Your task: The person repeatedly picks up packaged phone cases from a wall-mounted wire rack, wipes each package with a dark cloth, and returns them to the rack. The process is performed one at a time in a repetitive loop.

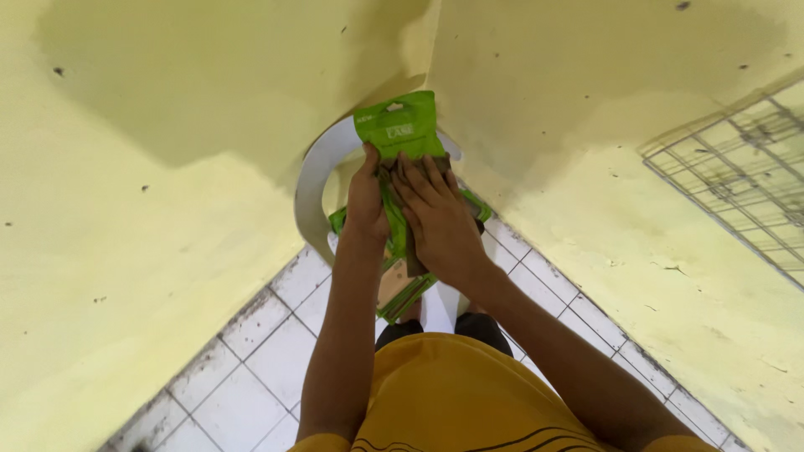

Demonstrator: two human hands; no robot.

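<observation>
1. Yellow shirt fabric (452, 402) fills the bottom of the head view, closest to the camera, with two bare forearms reaching forward and down from it.

2. Beyond the shirt, white floor tiles (251, 360) with dark, dirty grout run into the corner where two pale yellow walls (151, 209) meet.

3. At the ends of the arms, the left hand (367, 197) and the right hand (440, 222) meet over a stack of green packets (400, 134). Both are closed on it: the left hand's fingers curl round the left edge, and the right hand's fingers lie spread across the front and clamp it from the right.

4. The top packet stands upright above the fingertips, its hanging slot uppermost. More green packet edges (410, 293) fan out below the palms, so several are gripped together as one bundle. How many cannot be told.

5. Just behind the bundle, a white curved object (314, 180), shaped like a toilet seat or a ring, leans in the corner. Whether the packets touch it cannot be told.

6. Judging progress: the packets appear gathered and squared up in both hands, held off the floor. None looks opened or torn, and none lies placed anywhere in view, so the handling seems to be at the gathering or sorting stage, with any setting down or opening not yet done.

7. Farthest off, a grey wire grid (737, 167) hangs against the right-hand wall, well apart from both hands.
</observation>
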